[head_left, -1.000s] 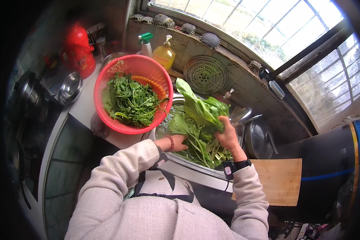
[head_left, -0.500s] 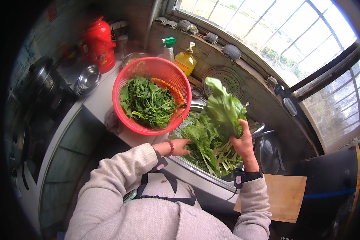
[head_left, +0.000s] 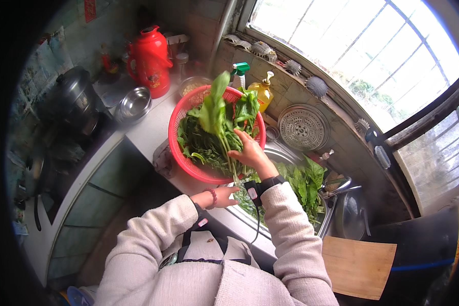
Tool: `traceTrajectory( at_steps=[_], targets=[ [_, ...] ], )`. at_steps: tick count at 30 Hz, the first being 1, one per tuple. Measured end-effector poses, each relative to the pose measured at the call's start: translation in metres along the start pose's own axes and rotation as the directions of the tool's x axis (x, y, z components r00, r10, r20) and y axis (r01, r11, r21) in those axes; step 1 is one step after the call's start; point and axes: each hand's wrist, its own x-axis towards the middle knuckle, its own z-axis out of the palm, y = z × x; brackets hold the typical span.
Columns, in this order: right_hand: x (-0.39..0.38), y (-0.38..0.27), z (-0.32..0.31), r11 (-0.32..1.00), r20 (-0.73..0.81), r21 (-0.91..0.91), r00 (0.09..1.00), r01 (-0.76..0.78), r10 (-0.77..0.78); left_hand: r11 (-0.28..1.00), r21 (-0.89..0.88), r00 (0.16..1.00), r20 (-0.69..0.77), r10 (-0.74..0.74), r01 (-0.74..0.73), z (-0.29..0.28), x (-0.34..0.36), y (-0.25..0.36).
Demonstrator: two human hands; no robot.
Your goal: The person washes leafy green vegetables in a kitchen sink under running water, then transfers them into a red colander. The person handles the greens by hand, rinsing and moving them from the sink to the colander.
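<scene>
A bunch of long-stemmed leafy greens (head_left: 213, 115) stands over the red plastic colander (head_left: 174, 130), its stems pointing down toward me. My right hand (head_left: 252, 155) grips these stems between thumb and fingers. Inside the colander lies a heap of darker, finely cut greens (head_left: 191, 137). Just below the colander, my left hand (head_left: 222, 197) has its fingers stretched out near the stem ends; I cannot tell whether they touch. More leafy greens (head_left: 308, 186) fill the metal sink (head_left: 319, 229) to the right, partly hidden by my right forearm.
A red thermos (head_left: 153, 64) and metal bowls (head_left: 134, 104) stand back left, near a dark pot (head_left: 76, 97). Behind the colander are a spray bottle (head_left: 239, 74) and a yellow pump bottle (head_left: 262, 93). A round steamer plate (head_left: 304, 127) leans on the wall. A wooden board (head_left: 359, 265) lies right.
My right hand has carried the bunch of leafy greens left, from above the sink to over the colander. My left hand has drawn back from the greens in the sink.
</scene>
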Motion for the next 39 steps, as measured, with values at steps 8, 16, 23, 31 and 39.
traceTrajectory(
  at_steps=[8, 16, 23, 31, 39],
  targets=[
    [-0.027, 0.018, -0.031, 0.989, -0.107, 0.141, 0.994, 0.053, -0.038, 0.999, -0.035, 0.999, -0.045, -0.015, 0.013, 0.001, -0.008, -0.013],
    [-0.023, 0.054, -0.046, 0.980, -0.192, 0.197, 0.980, -0.009, 0.048, 0.982, -0.176, 0.986, -0.164, 0.040, -0.070, -0.003, -0.012, -0.008],
    [0.066, 0.050, -0.008, 0.981, -0.265, 0.060, 0.945, -0.184, 0.194, 0.579, -0.806, 0.966, -0.035, -0.255, 0.124, -0.008, -0.039, -0.011],
    [0.095, 0.016, 0.051, 0.982, 0.139, -0.033, 0.972, -0.185, 0.188, 0.139, -0.989, 0.970, 0.014, -0.242, 0.049, -0.017, -0.056, -0.007],
    [0.094, 0.028, 0.021, 0.950, 0.250, 0.137, 0.938, -0.281, 0.242, 0.092, -0.994, 0.979, 0.039, -0.203, 0.059, -0.018, -0.057, -0.008]
  ],
)
